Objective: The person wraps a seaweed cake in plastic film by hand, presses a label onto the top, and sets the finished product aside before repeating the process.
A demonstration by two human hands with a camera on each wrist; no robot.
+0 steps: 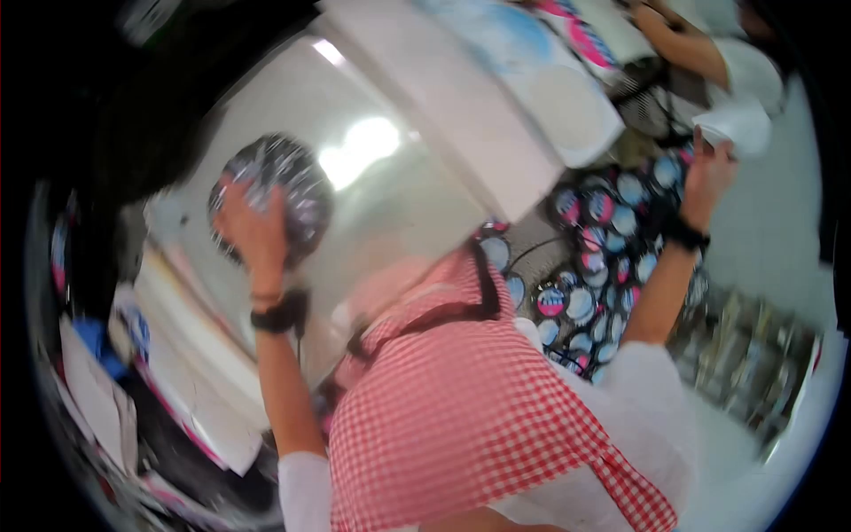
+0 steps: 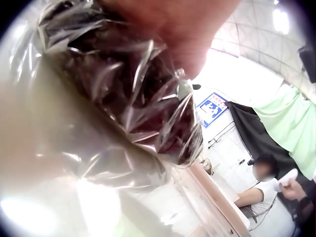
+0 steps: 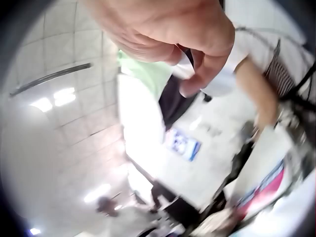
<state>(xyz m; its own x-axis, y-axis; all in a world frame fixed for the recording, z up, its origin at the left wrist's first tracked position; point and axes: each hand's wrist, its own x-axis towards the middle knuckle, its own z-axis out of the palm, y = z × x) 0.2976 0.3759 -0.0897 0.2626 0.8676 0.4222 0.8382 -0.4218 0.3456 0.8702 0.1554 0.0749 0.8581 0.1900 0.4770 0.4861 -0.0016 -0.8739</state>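
Observation:
A rounded clear plastic bag of dark contents [image 1: 306, 191] lies on the shiny tabletop [image 1: 390, 213] at the left of the head view. My left hand [image 1: 257, 226] grips it from above, thumb and fingers spread over its top. Close up in the left wrist view, the bag [image 2: 128, 94] shows crinkled film over dark purplish-brown contents. Out to the right, my right hand [image 1: 709, 182] pinches a white cup-like thing [image 1: 740, 129]. Curled fingers and thumb of the right hand [image 3: 177, 34] fill the top of the right wrist view, mostly hiding what they hold.
Many round pink, blue and white containers [image 1: 594, 239] are heaped below the right arm. A raised white ledge [image 1: 452, 106] borders the tabletop. Another person's arm [image 1: 691, 53] works at the upper right. A crate of small packets [image 1: 745, 363] stands at the lower right.

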